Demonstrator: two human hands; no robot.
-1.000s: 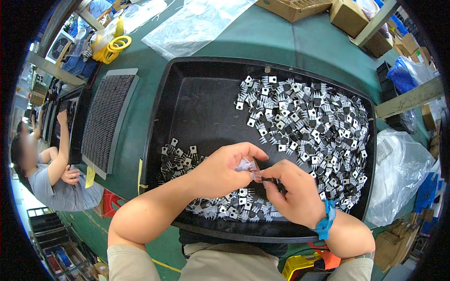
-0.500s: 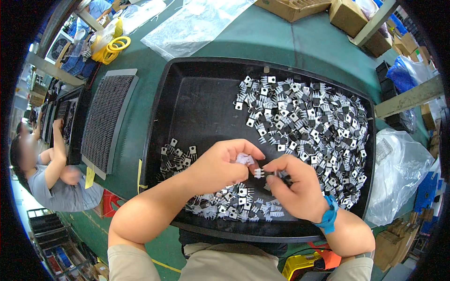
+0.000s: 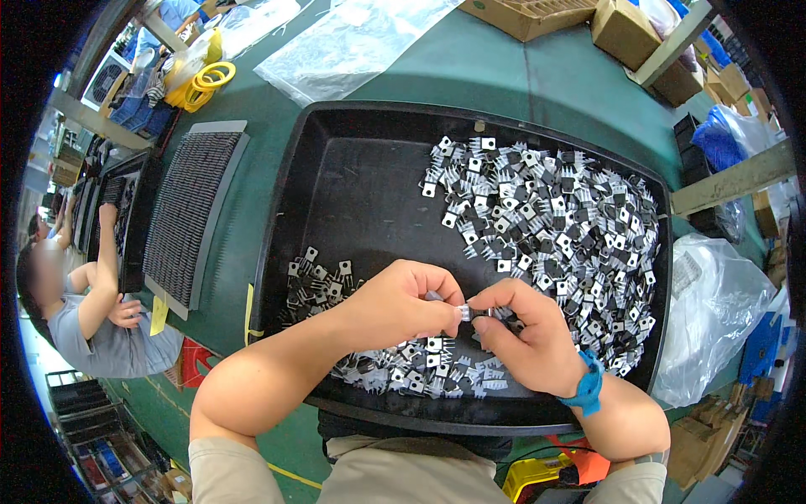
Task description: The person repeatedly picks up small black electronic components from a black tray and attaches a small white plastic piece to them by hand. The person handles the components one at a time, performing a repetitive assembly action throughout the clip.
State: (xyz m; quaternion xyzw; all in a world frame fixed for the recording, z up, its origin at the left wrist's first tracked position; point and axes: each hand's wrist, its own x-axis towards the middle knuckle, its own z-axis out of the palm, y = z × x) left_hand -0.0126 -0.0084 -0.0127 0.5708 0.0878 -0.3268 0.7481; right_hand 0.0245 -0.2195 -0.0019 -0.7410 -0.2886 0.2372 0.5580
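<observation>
Over the black tray (image 3: 361, 185), my two hands meet fingertip to fingertip. My right hand (image 3: 533, 336), with a blue band at its wrist, pinches a transistor (image 3: 491, 313), mostly hidden by the fingers. A small white plastic sleeve (image 3: 463, 312) sits at its leg end, and my left hand (image 3: 407, 298) pinches that sleeve between thumb and forefinger. Whatever else is inside my curled left fingers is mostly covered. Below the hands lie transistors (image 3: 407, 378) and loose white sleeves (image 3: 491, 382).
A large heap of transistors (image 3: 554, 210) fills the tray's right side; a smaller group (image 3: 315, 277) lies at its left. Left of the tray stands a rack (image 3: 193, 210) packed with dark parts. Clear plastic bags (image 3: 714, 311) lie around. A co-worker (image 3: 109, 328) sits at far left.
My left thumb and fingers have closed in on the white sleeve at the transistor's end; the white pieces seen in that hand are now mostly hidden. My right hand has barely moved.
</observation>
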